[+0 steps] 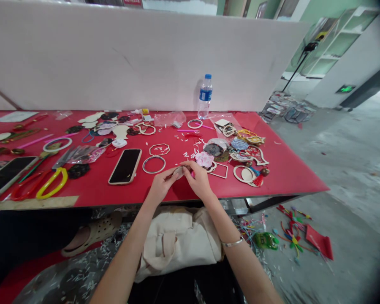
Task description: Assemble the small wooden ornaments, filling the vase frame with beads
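Observation:
Both my hands meet over the front edge of the red table (285,169). My left hand (162,182) and my right hand (199,179) are both closed in a pinch on one small pale piece (179,170), with a bit of pink showing beside my right fingers. A pink flower-shaped piece (204,159) lies just beyond my right hand. A white ring (154,164) and a phone with a dark screen (126,166) lie to the left of my left hand.
Several rings, wooden cut-outs and small craft parts cover the table. A water bottle (205,97) stands at the back by a white partition. A cream bag (177,242) rests on my lap. Another person's shoe (93,234) shows at the left. Scraps litter the floor at the right.

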### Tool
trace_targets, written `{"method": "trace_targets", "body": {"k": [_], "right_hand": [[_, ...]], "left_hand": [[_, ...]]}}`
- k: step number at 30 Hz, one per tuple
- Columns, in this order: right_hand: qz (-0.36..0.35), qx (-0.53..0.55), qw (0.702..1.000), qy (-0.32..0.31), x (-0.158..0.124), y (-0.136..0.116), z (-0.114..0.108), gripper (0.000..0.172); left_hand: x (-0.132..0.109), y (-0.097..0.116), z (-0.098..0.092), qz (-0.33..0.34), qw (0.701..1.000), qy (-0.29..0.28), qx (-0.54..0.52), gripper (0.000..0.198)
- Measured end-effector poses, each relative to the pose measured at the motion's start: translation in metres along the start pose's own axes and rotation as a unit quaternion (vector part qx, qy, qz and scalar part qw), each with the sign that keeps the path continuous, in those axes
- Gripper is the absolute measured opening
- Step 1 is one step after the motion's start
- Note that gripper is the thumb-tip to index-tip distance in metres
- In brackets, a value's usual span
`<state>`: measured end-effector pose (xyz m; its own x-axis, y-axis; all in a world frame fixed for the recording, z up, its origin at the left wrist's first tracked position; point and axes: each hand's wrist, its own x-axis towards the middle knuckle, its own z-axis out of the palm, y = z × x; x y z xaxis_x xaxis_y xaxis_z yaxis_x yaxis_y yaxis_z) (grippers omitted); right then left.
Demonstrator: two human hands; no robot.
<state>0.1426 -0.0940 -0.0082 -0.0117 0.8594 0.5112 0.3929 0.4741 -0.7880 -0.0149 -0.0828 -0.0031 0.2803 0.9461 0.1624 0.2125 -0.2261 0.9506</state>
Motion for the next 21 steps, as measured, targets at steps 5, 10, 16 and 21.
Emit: {"method": "trace_targets", "body": {"k": [5,10,16,21], "right_hand": [[0.000,-0.004,1.000,-0.001,0.0002,0.0001,-0.0004,0.021],[0.000,0.000,1.000,0.002,0.0000,0.0013,-0.0001,0.021],[0.008,-0.006,1.000,0.002,-0.0001,0.0024,0.0002,0.021],[0.000,-0.001,1.000,-0.002,0.0001,0.0021,-0.0002,0.020]], "left_hand": [[-0.0002,0.0019,-0.0006,0.007,1.000,-0.009,-0.002,0.043],[-0.0009,0.0038,-0.0007,0.006,1.000,-0.012,-0.003,0.043],[-0.0018,0.0056,-0.0007,0.003,1.000,-0.013,0.001,0.043],[-0.0023,0.0058,-0.0004,0.005,1.000,-0.012,-0.002,0.041]]}}
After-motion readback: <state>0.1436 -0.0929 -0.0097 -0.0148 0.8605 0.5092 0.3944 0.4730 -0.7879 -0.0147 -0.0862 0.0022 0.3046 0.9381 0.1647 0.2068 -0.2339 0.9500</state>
